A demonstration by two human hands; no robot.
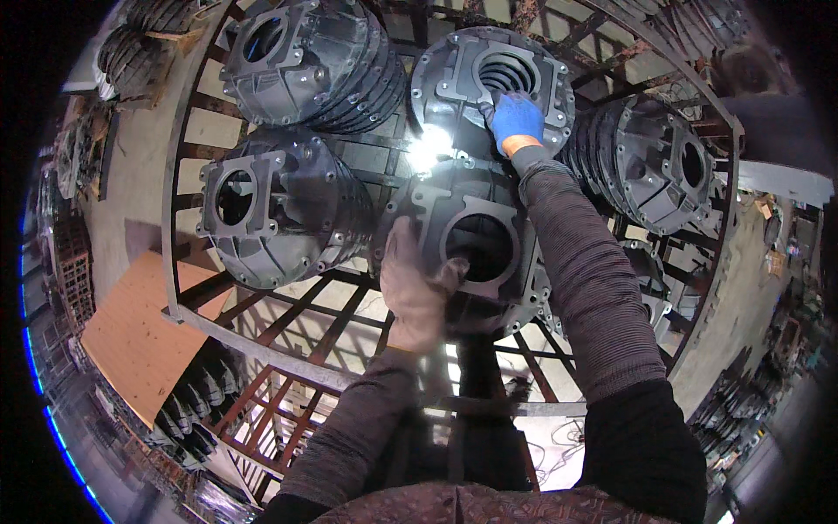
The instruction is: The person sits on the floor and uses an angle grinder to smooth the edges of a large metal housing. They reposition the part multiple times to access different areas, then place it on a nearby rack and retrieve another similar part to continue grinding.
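My left hand [417,293], in a pale glove, lies at the left side of the near grey metal housing [476,208]. Its fingers point away and its thumb is spread toward the round opening. Farther off, my right hand [515,120], in a blue glove, is at the lower rim of another cast housing [445,87]. The fingertips hook over the edge of that bore and are partly hidden. Stacked ring edges show inside this far opening.
A metal-barred crate [253,349] surrounds the housings. Nested stacks of housings stand at the far left [305,65], left [279,210] and right [655,166]. A brown board [148,327] lies outside at left. A bright light glares between the two middle housings.
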